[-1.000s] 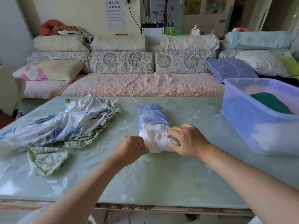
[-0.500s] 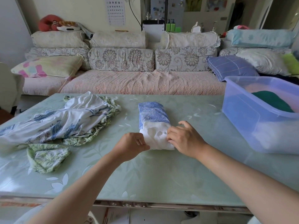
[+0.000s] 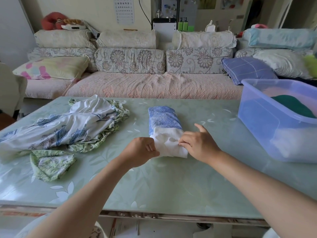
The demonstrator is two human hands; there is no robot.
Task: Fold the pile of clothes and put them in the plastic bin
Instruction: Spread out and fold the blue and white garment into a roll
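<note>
A blue-and-white garment [image 3: 164,123] lies folded into a narrow bundle in the middle of the green glass table [image 3: 163,182]. My left hand [image 3: 140,151] pinches the white near end of it at its left edge. My right hand [image 3: 197,143] grips the same white end from the right, index finger lifted. An unfolded pile of white-and-blue floral clothes [image 3: 68,127] lies at the left, with a small green floral piece [image 3: 51,163] in front of it. The translucent blue plastic bin [image 3: 267,121] stands at the right and holds a dark green item [image 3: 291,104] and pale clothes.
A long sofa [image 3: 137,86] with floral cushions runs behind the table's far edge. A blue checked pillow [image 3: 248,69] lies just behind the bin. A chair back [image 3: 10,86] stands at the far left. The table's near edge is close to my body.
My hands have shifted slightly along the white end of the bundle. My right index finger has lifted off the cloth. The bundle stays in place.
</note>
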